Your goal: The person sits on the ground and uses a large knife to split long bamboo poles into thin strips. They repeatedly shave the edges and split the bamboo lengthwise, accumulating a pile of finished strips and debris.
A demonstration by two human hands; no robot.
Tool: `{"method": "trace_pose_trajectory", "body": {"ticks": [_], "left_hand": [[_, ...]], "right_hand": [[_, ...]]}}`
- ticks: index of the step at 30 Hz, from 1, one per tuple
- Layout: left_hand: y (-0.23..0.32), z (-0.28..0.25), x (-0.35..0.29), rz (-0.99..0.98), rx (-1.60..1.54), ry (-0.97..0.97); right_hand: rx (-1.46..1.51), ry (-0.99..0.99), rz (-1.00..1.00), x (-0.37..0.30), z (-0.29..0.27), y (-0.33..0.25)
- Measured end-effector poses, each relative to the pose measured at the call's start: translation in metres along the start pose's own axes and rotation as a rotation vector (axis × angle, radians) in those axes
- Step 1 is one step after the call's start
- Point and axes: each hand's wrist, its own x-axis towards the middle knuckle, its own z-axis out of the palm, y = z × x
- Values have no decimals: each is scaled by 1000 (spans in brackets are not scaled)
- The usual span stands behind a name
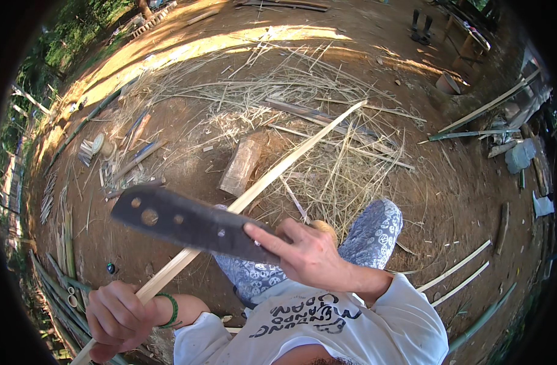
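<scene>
My left hand, with a green band at its wrist, is wrapped round the lower part of a long pale split-bamboo strip. The strip slants away to the upper right, its far end over the straw-like shavings. In my right hand is a machete with a broad dark blade pierced by several round holes. My index finger lies stretched along the blade. The blade crosses over the strip at its middle; whether the edge touches it I cannot tell. The machete's handle is mostly hidden by my fingers.
A short wood block lies on the dirt beyond the blade. Thin bamboo shavings cover the ground ahead. Wood pieces lie at left, green bamboo poles at lower left, and two pale strips at right. My patterned trouser legs are folded close by.
</scene>
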Motion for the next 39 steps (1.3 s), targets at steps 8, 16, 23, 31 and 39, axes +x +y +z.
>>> {"method": "trace_pose_trajectory", "body": {"ticks": [8, 16, 23, 31, 39], "left_hand": [[-3, 10, -2, 14, -29, -54], [-12, 14, 5, -16, -44, -67], [-9, 12, 1, -28, -42, -48], [-1, -1, 2, -145, 134, -289], [14, -14, -19, 29, 265, 409]], "right_hand": [[-72, 5, 423, -18, -6, 53], [-88, -151, 353, -16, -18, 39], [-129, -51, 434, -25, -11, 98], [-229, -158, 561, -23, 9, 157], [-264, 259, 787, -61, 38, 338]]}}
